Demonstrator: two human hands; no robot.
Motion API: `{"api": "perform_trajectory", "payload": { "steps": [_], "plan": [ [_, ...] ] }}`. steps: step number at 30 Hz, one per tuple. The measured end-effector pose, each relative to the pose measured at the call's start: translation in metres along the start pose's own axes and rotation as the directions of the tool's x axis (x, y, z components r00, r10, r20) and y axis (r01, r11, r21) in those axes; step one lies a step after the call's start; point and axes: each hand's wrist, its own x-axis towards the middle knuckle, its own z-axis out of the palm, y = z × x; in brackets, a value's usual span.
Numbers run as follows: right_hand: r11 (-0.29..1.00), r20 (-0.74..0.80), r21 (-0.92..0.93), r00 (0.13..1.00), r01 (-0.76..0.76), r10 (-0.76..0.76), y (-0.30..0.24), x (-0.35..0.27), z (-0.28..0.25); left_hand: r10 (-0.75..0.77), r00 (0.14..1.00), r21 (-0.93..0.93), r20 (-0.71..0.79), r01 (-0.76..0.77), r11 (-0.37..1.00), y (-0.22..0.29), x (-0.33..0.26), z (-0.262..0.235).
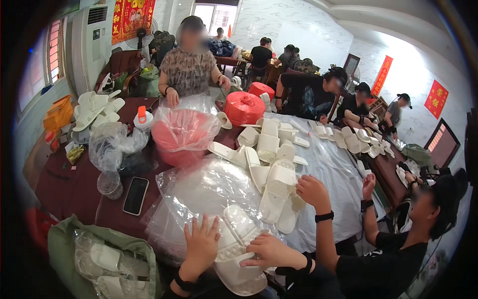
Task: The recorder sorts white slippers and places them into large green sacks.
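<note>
A pair of white slippers with bumpy straps (234, 244) lies close in front of me, over the near edge of a stack of clear plastic bags (199, 187). My left hand (201, 245) is at the slippers' left side, fingers spread and pointing up, its palm side partly hidden. From the right, my right hand (273, 251) reaches over the slippers, its fingers bent on the edge of one. Beyond them more white slippers (276, 184) lie in a heap. A co-worker's raised hand (312, 192) is just right of that heap.
A red basin (181, 134) under clear plastic and a roll of red plastic twine (244, 108) stand farther back. On the left are a phone (136, 196), a plastic cup (109, 185) and a green sack (74, 234) with bagged slippers. Several co-workers sit or stand around.
</note>
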Motion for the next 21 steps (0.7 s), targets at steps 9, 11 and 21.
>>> {"api": "perform_trajectory", "payload": {
  "steps": [9,11,21],
  "plan": [
    [0.989,-0.12,-0.146,0.992,0.013,-0.03,0.005,0.002,0.008,0.126,0.992,-0.076,0.001,-0.125,0.989,0.025,-0.01,-0.01],
    [0.991,-0.154,-0.13,0.988,-0.029,0.008,0.007,0.003,0.011,0.136,0.991,-0.066,-0.017,-0.137,0.988,0.03,-0.011,-0.015],
    [0.973,-0.272,-0.178,0.958,-0.146,0.094,0.004,0.006,0.033,0.238,0.966,-0.026,-0.105,-0.242,0.97,0.031,-0.01,-0.004]
  ]
}}
